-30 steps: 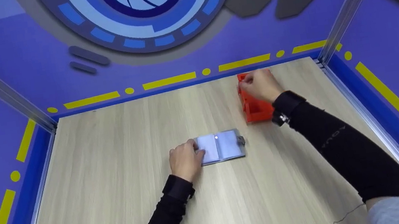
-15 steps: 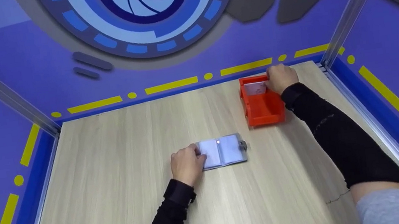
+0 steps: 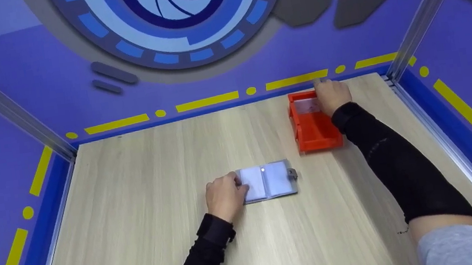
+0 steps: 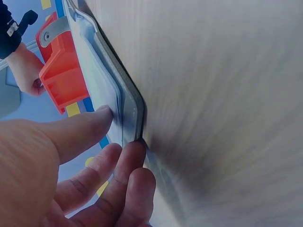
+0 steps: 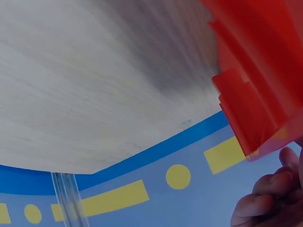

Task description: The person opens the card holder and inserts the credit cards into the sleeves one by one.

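Observation:
A small card holder point(image 3: 266, 181) lies spread on the table, with pale clear sleeves and a grey snap tab point(image 3: 292, 174) on its right. My left hand point(image 3: 225, 196) pinches its left edge; in the left wrist view the thumb point(image 4: 102, 116) presses the sleeves while other fingers reach the cover's edge. Farther right stands a red plastic bin point(image 3: 318, 135). A pale card with pinkish print point(image 3: 305, 106) leans inside at its back. My right hand point(image 3: 334, 96) is at the bin's back right corner beside the card, fingers curled; whether it grips card or rim is hidden.
Blue printed panels point(image 3: 211, 81) with yellow marks close off the back and both sides of the wooden table point(image 3: 155, 175). A metal post point(image 3: 424, 7) rises at the back right corner, just beyond the bin.
My right hand has moved from the bin's left back side to its right back corner, uncovering the card inside. The left hand stays on the card holder.

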The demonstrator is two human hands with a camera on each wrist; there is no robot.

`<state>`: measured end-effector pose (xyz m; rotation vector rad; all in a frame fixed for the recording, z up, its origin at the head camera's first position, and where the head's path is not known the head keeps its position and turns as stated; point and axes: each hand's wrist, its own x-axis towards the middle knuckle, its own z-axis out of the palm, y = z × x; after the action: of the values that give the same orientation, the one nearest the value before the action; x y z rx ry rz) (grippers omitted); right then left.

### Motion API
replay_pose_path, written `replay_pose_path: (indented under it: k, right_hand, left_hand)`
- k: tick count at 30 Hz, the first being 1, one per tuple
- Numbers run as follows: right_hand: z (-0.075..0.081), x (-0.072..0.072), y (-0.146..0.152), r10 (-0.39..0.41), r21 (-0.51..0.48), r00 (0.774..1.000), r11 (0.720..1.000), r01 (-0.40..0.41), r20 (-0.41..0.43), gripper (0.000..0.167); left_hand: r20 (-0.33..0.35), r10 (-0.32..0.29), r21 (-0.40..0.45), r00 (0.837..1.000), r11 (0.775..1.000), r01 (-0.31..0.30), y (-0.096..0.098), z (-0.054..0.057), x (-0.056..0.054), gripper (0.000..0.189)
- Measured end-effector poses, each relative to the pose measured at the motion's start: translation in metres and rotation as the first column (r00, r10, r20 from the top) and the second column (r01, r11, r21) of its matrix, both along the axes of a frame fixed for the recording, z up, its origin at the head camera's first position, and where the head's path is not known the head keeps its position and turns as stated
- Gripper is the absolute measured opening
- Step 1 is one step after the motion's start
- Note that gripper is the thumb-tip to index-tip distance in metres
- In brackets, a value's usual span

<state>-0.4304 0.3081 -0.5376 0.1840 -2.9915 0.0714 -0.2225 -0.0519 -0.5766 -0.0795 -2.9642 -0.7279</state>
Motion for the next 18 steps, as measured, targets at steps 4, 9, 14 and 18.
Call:
replay_pose_path:
  k: [4,9,14,18]
  right_hand:
    - [-0.003,-0.005,0.003,-0.01,-0.015,1.0,1.0,0.01,0.004,0.032]
    - [-0.007,-0.004,0.01,-0.009,-0.031,1.0,0.999,0.01,0.024,0.033]
    - [-0.005,-0.005,0.011,-0.01,-0.071,0.999,0.997,0.013,0.03,0.028]
    - [0.001,-0.007,0.007,0.01,-0.093,1.0,0.996,-0.009,0.003,0.018]
  left_hand:
    - [-0.001,-0.001,0.0,1.0,1.0,0.001,0.0,0.0,0.0,0.021]
    - [0.007,-0.008,-0.004,1.0,1.0,0.008,0.002,-0.001,0.0,0.021]
    - [0.01,-0.009,-0.002,1.0,1.0,0.009,0.001,-0.001,0.001,0.021]
    - [-0.01,-0.001,-0.014,1.0,1.0,0.001,-0.001,0.0,0.0,0.021]
